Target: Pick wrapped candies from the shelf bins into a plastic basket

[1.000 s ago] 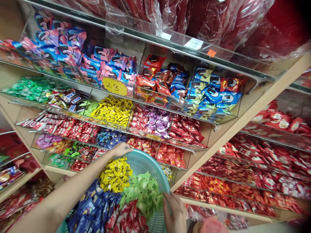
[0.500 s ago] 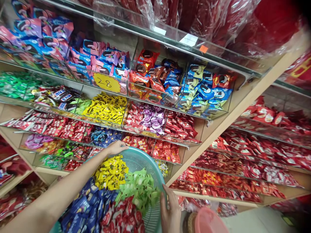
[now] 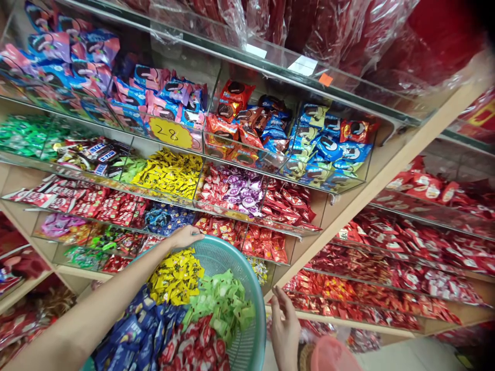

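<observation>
My left hand (image 3: pixel 186 236) grips the far rim of a teal plastic basket (image 3: pixel 253 288), its fingers curled over the edge. Inside lie wrapped candies in separate heaps: yellow candies (image 3: pixel 176 278), light green candies (image 3: pixel 222 299), dark blue candies (image 3: pixel 135 330) and red candies (image 3: pixel 195 345). To the right of the basket, my right hand (image 3: pixel 284 327) is apart from the rim, fingers loosely bent and spread from the thumb, holding nothing. My left forearm crosses over the basket's left side and hides part of it.
Tiered clear shelves of wrapped sweets (image 3: pixel 168 172) rise ahead, with a yellow price tag (image 3: pixel 170 132) reading 28. A wooden upright (image 3: pixel 356 206) divides them from red-packet shelves (image 3: pixel 406 242). A pink container (image 3: pixel 332 355) stands low at the right. Plastic-wrapped red goods hang above.
My right hand has let go of the basket's right rim and moved a little to the right. My left hand still holds the far rim.
</observation>
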Available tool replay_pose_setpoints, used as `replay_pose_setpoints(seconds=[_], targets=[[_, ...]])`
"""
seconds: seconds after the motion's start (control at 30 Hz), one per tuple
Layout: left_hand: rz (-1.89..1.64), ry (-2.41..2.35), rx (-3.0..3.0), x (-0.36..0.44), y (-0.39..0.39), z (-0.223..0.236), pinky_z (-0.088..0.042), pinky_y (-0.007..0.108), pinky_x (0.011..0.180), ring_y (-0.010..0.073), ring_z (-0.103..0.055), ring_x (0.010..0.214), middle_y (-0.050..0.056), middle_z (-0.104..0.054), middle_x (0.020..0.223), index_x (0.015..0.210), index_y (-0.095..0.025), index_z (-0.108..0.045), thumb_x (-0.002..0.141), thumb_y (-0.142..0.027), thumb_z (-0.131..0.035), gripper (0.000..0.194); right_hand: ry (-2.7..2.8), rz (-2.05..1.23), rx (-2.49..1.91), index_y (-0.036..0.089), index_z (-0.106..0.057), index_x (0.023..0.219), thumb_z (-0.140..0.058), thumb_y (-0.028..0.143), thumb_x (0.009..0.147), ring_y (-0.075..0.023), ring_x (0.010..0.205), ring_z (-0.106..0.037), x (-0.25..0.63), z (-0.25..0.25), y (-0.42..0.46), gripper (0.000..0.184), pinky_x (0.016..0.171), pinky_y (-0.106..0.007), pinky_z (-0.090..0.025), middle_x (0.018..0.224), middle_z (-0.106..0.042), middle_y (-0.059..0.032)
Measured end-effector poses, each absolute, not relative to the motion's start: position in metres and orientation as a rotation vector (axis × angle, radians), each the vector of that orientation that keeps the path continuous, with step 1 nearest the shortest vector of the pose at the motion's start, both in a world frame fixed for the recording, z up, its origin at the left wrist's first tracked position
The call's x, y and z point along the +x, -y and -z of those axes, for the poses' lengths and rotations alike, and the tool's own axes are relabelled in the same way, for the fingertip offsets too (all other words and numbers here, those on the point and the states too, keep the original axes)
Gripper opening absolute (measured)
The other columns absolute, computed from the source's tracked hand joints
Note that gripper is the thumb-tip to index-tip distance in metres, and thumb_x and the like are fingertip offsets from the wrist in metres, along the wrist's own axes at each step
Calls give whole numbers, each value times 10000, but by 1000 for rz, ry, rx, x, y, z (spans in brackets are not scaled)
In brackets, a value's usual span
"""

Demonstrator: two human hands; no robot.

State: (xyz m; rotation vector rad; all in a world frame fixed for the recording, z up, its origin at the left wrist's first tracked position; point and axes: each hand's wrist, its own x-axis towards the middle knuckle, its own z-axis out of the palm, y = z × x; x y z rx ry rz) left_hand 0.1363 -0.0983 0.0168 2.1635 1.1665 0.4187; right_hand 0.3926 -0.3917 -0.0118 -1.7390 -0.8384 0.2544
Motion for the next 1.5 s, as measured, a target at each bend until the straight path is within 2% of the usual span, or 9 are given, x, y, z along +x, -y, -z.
replay_pose_setpoints(seconds=[0.27,0.5,0.57,0.7,0.83,0.97,1.1,1.27,1.5], targets=[[-363,-1204,2223,137,103,-23,-269,209,544,144,-499,629,-6,-581,655,713,-159,-617,714,-645,-439,518,995,-211,-1720,140,-630,1023,-500,439,765,-261,958,-609,434,15,335,416,829,-383,-476,1038,-658,-137],[-375,-1204,2205,136,102,-20,-272,209,546,143,-490,628,-7,-571,646,697,-150,-609,694,-657,-451,531,1485,-152,-1695,169,-614,1048,-402,325,846,-209,982,-588,395,-45,276,332,882,-344,-422,1058,-650,-104],[-374,-1201,2195,136,101,-19,-276,208,549,142,-491,630,-6,-571,651,711,-152,-617,693,-651,-455,526,1569,-167,-1865,188,-603,1055,-377,289,860,-191,936,-603,381,-59,256,315,818,-305,-434,1031,-656,-98],[-336,-1233,2203,137,103,-22,-281,212,551,143,-496,631,-2,-565,647,717,-159,-627,701,-645,-449,517,1572,-231,-2266,178,-642,909,-424,297,835,-230,870,-621,364,-64,219,259,714,-319,-430,908,-667,-139],[-303,-1255,2222,138,107,-29,-286,215,557,150,-511,656,-1,-572,665,738,-173,-636,719,-628,-445,494,1534,-283,-2332,138,-649,851,-482,258,789,-261,879,-622,359,-50,194,215,707,-343,-429,939,-654,-194],[-286,-1263,2206,138,111,-33,-289,215,555,151,-517,654,-4,-581,666,734,-170,-634,723,-624,-450,490,1430,-360,-2351,140,-651,795,-498,271,764,-265,815,-637,359,-37,184,203,642,-337,-437,914,-661,-207],[-302,-1235,2211,137,111,-33,-291,216,556,154,-527,659,-3,-584,671,745,-170,-637,731,-621,-444,491,1331,-402,-2288,174,-625,635,-505,251,729,-212,650,-628,361,-32,183,171,546,-281,-407,743,-675,-134],[-310,-1232,2218,136,112,-33,-294,214,569,156,-527,672,-5,-585,676,746,-173,-638,729,-628,-444,495,1295,-383,-2160,187,-542,512,-455,253,742,-127,470,-511,361,-36,183,255,470,-225,-342,531,-593,-30],[-344,-1214,2179,136,113,-35,-276,212,546,148,-508,641,-4,-583,668,731,-172,-636,706,-633,-465,493,1359,-268,-2039,194,-496,507,-447,253,733,-110,475,-434,353,-61,196,238,470,-214,-285,512,-543,-1]])
